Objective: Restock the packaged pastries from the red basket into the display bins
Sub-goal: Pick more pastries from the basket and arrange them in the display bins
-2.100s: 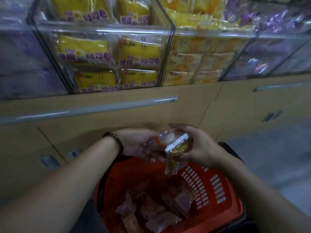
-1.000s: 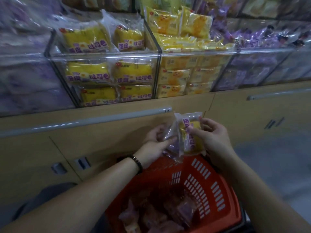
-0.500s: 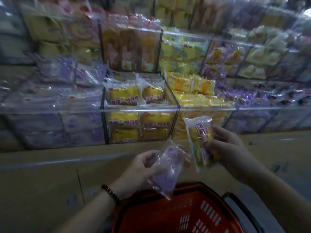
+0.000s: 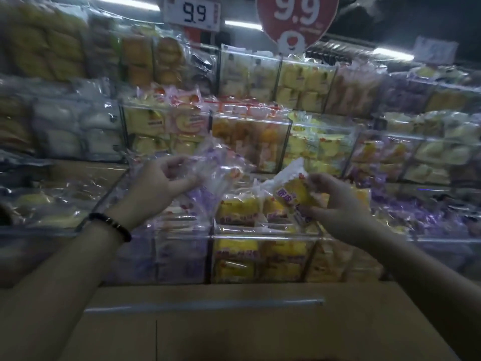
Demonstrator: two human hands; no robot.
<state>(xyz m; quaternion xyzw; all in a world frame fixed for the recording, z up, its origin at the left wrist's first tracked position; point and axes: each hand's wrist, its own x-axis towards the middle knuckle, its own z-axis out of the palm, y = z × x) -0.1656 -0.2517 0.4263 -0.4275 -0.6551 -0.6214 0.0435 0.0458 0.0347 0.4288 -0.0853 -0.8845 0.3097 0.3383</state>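
As view lifts, purple packet (image 4: 218, 168), yellow packet (image 4: 293, 191) over bins (image 4: 263, 232); basket gone.

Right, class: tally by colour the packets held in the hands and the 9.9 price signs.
Purple packet, in left hand: 1
Yellow packet, in right hand: 1
White price sign: 1
Red price sign: 1
Total: 4

Purple packet (image 4: 216, 168) in left hand (image 4: 161, 183): clear film, lilac print, orange-red spot. Yellow packet (image 4: 294, 194) in right hand (image 4: 335, 204): white top, purple lettered band. Black bead bracelet (image 4: 110, 226) on left wrist. Between hands, binned packets (image 4: 238, 208) yellow. Far above hands, red round sign (image 4: 296, 16), white "9.9"; white card (image 4: 192, 14), black "9.9". Below hands, tan cabinet front (image 4: 234, 329).
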